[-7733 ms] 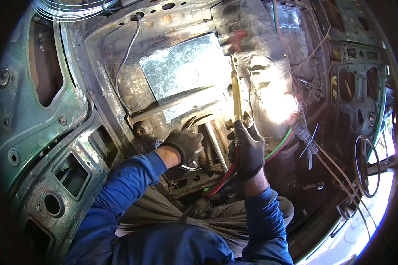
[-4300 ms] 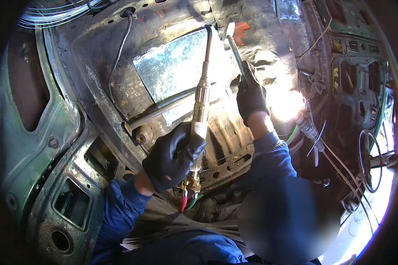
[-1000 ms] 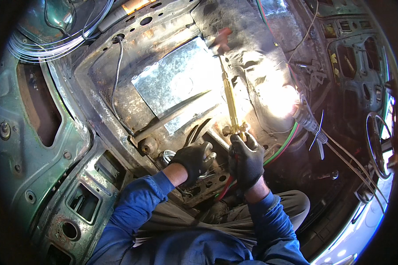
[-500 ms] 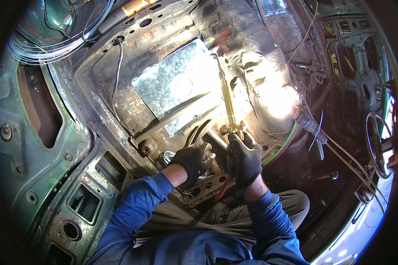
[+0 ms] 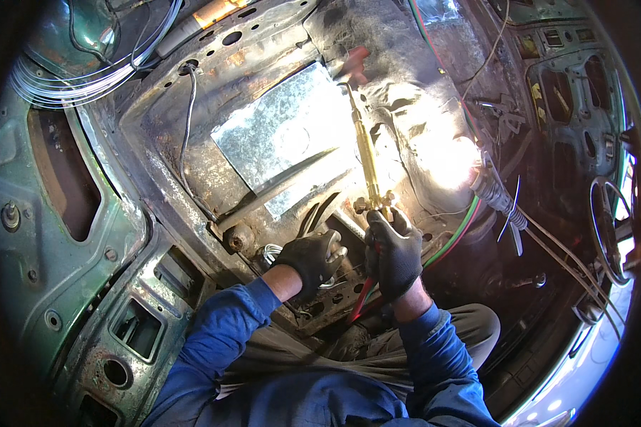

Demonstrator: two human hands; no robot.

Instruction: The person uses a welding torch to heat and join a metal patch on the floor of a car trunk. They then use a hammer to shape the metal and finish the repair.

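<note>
Moved since a few seconds ago from left hand (image 5: 311, 261) to right hand (image 5: 393, 254), the brass torch (image 5: 365, 151) extends beside the silver sheet (image 5: 260, 135), gripped by right fingers, while left fingers curl, whether around anything I cannot tell

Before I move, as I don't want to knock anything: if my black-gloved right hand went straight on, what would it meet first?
The long brass torch your right hand holds would likely touch the red, irregularly shaped object first; depth is unclear, so it might pass above.
</note>
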